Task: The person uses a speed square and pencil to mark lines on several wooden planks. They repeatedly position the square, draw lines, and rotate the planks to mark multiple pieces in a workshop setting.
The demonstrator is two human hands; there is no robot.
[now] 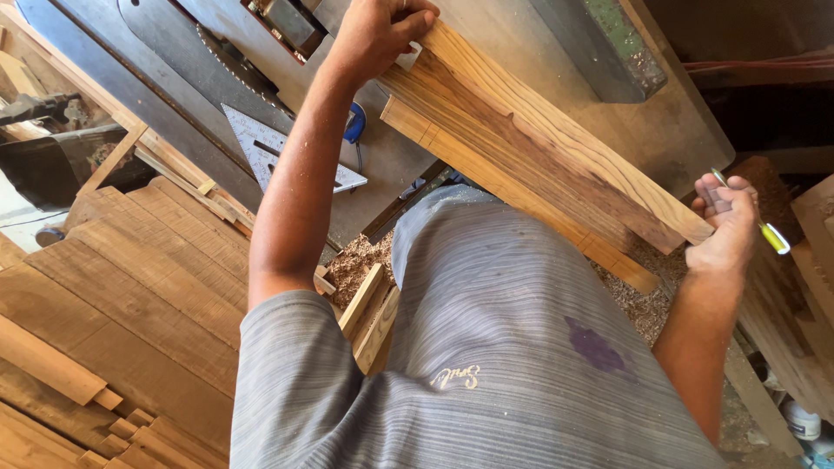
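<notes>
A long brown streaked wooden board (530, 148) is gripped at its far end by the closed left hand (378, 35), over a grey metal saw table (408, 165). At its near end, the right hand (725, 226) is closed around a yellow-green pencil (769, 233), just beside the board's corner.

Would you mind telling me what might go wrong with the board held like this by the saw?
The left hand presses the board down close to the exposed saw blade; a slip could bring fingers near the teeth. The right hand holds a pen while steadying the overhanging end, so its grip may be weak.
</notes>
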